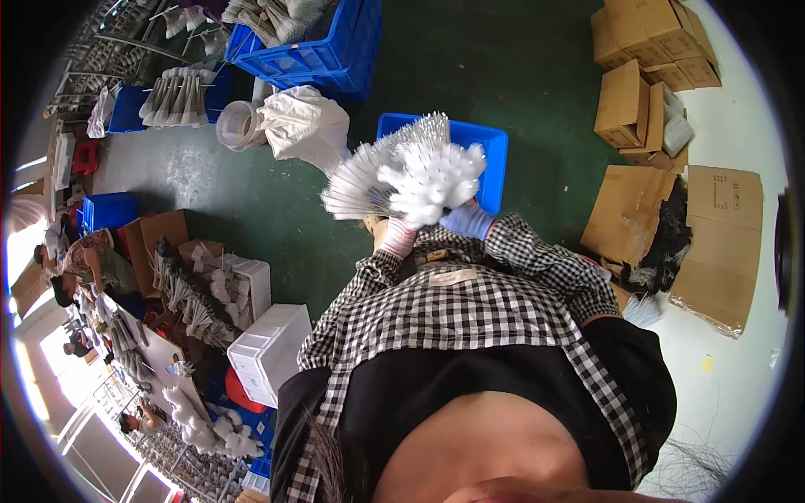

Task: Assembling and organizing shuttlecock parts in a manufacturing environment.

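In front of me is a large fanned bundle of thin white stems [362, 183] with white fluffy tufts [432, 180] on its right side. My left hand [399, 239], in a pale pinkish glove, is closed around the bundle from below, its fingers partly hidden behind the stems. A blue-purple glove covers my right hand [470, 220], which grips the lower right of the bundle just under the tufts. Beyond the bundle a blue plastic bin [493, 159] stands on the floor, partly covered by the stems.
A white sack [306, 126] and a translucent bucket [237, 126] stand to the left, near a large blue crate [306, 67] of bundles. Cardboard boxes [625, 101] line the right wall. White containers [270, 352] are close on my left; several people work at the far left.
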Demonstrator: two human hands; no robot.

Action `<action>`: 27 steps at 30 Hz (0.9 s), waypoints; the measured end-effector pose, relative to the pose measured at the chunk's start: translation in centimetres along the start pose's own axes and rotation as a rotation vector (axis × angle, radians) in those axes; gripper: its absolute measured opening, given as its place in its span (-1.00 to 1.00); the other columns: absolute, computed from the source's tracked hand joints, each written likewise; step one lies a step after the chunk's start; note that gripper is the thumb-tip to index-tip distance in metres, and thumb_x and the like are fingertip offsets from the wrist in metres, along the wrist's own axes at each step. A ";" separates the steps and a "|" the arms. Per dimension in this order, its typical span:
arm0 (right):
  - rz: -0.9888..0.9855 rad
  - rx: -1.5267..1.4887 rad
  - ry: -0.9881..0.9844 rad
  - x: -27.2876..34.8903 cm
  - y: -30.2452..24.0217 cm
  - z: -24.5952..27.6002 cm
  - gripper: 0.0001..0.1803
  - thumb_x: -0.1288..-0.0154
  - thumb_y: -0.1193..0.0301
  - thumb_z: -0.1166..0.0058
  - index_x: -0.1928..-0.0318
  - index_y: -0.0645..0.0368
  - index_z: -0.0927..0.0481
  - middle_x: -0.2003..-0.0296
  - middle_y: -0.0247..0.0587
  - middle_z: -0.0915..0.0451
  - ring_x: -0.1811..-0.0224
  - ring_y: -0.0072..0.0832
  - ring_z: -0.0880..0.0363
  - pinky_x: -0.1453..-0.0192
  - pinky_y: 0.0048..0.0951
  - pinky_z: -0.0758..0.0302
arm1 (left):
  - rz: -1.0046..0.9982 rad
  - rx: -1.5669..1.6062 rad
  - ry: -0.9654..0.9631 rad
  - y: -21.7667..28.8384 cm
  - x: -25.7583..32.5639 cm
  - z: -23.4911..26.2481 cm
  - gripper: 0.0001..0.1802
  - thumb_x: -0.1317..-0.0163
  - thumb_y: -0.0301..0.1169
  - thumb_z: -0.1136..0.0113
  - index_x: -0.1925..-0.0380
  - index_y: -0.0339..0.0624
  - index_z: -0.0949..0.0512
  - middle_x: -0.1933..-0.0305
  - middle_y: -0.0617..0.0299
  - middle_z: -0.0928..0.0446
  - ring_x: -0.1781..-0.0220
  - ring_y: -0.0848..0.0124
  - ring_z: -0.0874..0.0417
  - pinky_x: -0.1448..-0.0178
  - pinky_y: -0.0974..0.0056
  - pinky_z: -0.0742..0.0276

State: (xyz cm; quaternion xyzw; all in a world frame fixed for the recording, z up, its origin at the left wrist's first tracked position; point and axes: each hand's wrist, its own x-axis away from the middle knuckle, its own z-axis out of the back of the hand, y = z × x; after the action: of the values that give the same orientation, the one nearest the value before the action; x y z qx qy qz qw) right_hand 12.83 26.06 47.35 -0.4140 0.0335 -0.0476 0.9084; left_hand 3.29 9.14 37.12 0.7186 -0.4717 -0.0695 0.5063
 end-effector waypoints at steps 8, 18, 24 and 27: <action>-0.314 -0.602 0.071 -0.5 -0.2 3.7 0.16 -0.14 0.30 -0.33 -0.51 0.22 0.26 -0.46 0.17 0.01 -0.54 -0.04 0.05 -0.56 -0.12 -0.02 | 0.188 0.113 -0.068 11.7 0.6 -5.3 -0.22 -0.14 -0.45 -0.41 -0.35 -0.25 -0.26 -0.26 0.14 -0.46 -0.26 0.28 -0.49 -0.34 0.14 -0.43; -0.386 -0.277 0.264 -1.6 -2.5 3.7 0.12 0.03 0.33 -0.45 -0.45 0.16 0.03 -0.31 0.04 -0.32 -0.38 -0.13 -0.30 -0.44 -0.19 -0.29 | 0.137 -0.018 0.106 10.9 1.1 -6.7 -0.25 0.02 -0.52 -0.52 -0.20 -0.35 -0.37 -0.18 0.14 -0.51 -0.16 0.36 -0.52 -0.26 0.28 -0.47; -0.610 -0.517 0.058 0.5 1.3 7.5 -0.18 -0.01 0.41 -0.35 -0.32 0.22 -0.31 -0.15 -0.02 -0.52 -0.26 -0.24 -0.47 -0.37 -0.27 -0.37 | -0.103 -0.252 -0.024 10.7 -0.6 -2.2 -0.28 0.02 -0.68 -0.36 -0.20 -0.26 -0.33 -0.13 0.14 -0.53 -0.16 0.33 -0.55 -0.22 0.22 -0.51; -0.630 -0.283 0.170 2.3 3.0 10.4 -0.21 -0.08 0.44 -0.28 -0.34 0.21 -0.29 -0.14 0.01 -0.53 -0.24 -0.22 -0.49 -0.34 -0.30 -0.40 | 0.016 -0.300 -0.018 9.1 -1.6 2.7 -0.28 0.07 -0.69 -0.39 -0.17 -0.32 -0.34 -0.09 0.11 -0.56 -0.12 0.33 -0.57 -0.20 0.23 -0.52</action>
State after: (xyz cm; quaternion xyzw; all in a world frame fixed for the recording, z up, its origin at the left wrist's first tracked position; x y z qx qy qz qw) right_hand 16.31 35.52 51.83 -0.5205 -0.0139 -0.3545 0.7767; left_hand -4.70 8.16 42.38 0.6303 -0.4662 -0.1417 0.6043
